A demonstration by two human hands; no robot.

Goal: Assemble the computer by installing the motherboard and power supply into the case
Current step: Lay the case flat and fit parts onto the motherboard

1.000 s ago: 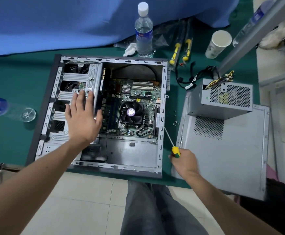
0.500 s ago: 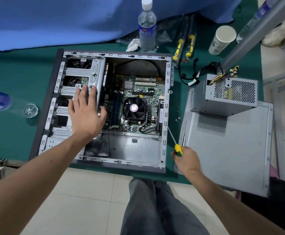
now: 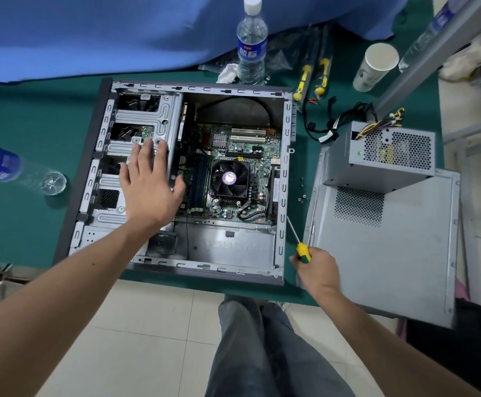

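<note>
1. Right now the case (image 3: 283, 156) lies flat and open on the green desk (image 3: 33, 116), and the motherboard (image 3: 233, 173) already sits inside it, in the right half of the opening, with its fan (image 3: 229, 179) facing up.
2. Beyond it, the power supply (image 3: 382, 159) is still outside the case: it stands on the loose side panel (image 3: 391, 253), to the right of the case, with its cable bundle (image 3: 345, 121) trailing off toward the far side.
3. The left hand (image 3: 147, 190) is spread flat with straight fingers over the drive bay metal in the left half of the case, holding nothing; whether it presses down or only hovers I cannot tell.
4. The right hand (image 3: 318, 267) grips the yellow-and-green screwdriver (image 3: 302, 250) by the handle, near the near-right corner of the case, in the gap between case and side panel; the shaft points away and slightly left, toward the case's right wall.
5. Small screws (image 3: 302, 193) lie loose on the desk in that same gap, farther out than the right hand.
6. My reading: the relation that matters is that screws and power supply both lie on the right hand's side, far and to the right of it, while the left hand is well apart from them, so the right hand is the nearer one for either.
7. The empty far compartment of the case, above the motherboard, looks like the likely seat for the power supply.
</note>
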